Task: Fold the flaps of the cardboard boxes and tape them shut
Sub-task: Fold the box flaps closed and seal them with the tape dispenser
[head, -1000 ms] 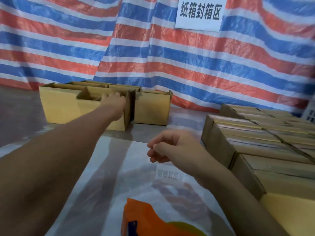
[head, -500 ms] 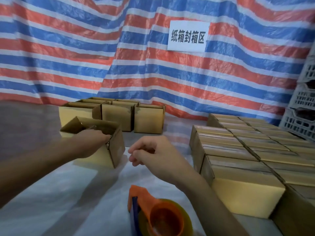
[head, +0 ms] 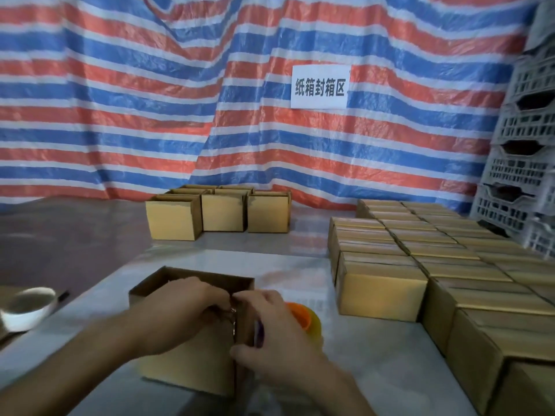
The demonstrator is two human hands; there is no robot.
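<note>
cardboard box (head: 186,370) is sitting open-topped on the pale table sheet (head: 390,370), close in front of the person in the head view. the left hand (head: 180,307) is curling its fingers over the near rim, and the right hand (head: 270,334) is gripping the right corner beside it. the box is looking light, stiff in the walls and bendy at the flap creases, so gripping near a corner is probably steadiest. an orange tape dispenser (head: 303,318) is lying just behind the right hand.

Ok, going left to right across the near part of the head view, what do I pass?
White round object → open box → orange tape dispenser → block of closed boxes.
</note>
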